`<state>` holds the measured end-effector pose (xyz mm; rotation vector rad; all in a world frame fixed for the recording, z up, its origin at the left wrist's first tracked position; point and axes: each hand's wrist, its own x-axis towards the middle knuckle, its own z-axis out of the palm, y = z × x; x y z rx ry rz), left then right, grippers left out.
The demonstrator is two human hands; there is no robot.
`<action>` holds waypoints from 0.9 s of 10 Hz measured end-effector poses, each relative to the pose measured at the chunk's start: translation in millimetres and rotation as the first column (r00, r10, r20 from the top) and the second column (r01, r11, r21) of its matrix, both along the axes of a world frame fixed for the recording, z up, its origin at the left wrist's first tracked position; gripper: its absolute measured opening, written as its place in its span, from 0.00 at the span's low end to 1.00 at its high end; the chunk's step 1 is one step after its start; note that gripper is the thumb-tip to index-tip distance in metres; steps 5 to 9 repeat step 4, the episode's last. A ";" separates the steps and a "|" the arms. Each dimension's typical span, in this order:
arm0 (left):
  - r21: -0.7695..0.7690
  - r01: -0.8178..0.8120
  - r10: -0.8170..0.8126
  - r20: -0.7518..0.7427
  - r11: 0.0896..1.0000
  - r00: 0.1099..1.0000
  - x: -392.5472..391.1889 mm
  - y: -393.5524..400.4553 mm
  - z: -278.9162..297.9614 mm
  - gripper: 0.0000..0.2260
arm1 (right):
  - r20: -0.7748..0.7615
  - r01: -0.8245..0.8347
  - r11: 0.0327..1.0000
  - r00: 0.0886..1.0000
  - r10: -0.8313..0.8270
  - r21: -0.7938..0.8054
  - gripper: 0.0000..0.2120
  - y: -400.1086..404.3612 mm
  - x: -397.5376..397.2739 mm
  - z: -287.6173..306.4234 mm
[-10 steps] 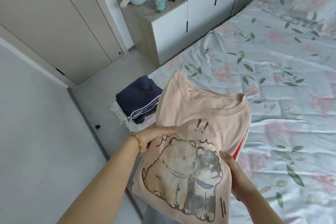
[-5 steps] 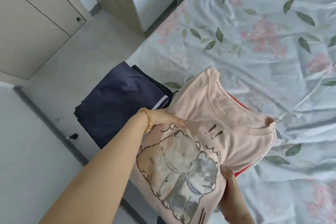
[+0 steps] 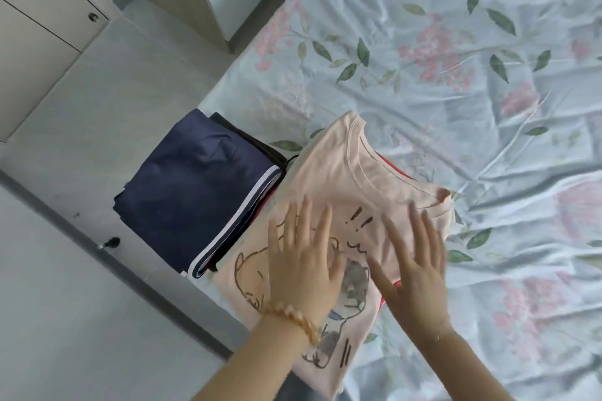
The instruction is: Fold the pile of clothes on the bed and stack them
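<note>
Two bare forearms show, no sleeves reaching the wrists. The left hand (image 3: 303, 265) has a bracelet (image 3: 293, 319) of rounded, pale amber beads strung close around the wrist. The right hand (image 3: 413, 273) has a very thin chain (image 3: 438, 337) at the wrist, with one small glinting bead. No rings show on the fingers.

Both flat hands, left hand (image 3: 303, 265) and right hand (image 3: 413, 273), on folded pink shirt (image 3: 345, 179).

There are two hands, the left hand (image 3: 301, 267) and the right hand (image 3: 415, 273), and one bead bracelet (image 3: 293, 319). I count one pink T-shirt (image 3: 345, 192), one folded navy garment (image 3: 198, 185) and one bed (image 3: 456, 75).
</note>
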<state>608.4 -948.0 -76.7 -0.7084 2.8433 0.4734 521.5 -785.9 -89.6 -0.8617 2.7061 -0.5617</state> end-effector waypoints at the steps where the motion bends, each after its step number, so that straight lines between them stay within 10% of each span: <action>1: -0.028 0.023 -0.020 0.099 0.999 0.995 27.4 23.6 -28.4 0.35 | 0.127 -0.228 0.950 0.971 0.204 0.212 0.34 -17.2 -19.3 -16.1; 9: -0.106 0.032 -0.001 0.274 0.994 0.962 28.7 23.3 -46.6 0.34 | 0.255 -0.345 0.879 0.929 0.269 0.329 0.35 -14.3 -27.6 -26.8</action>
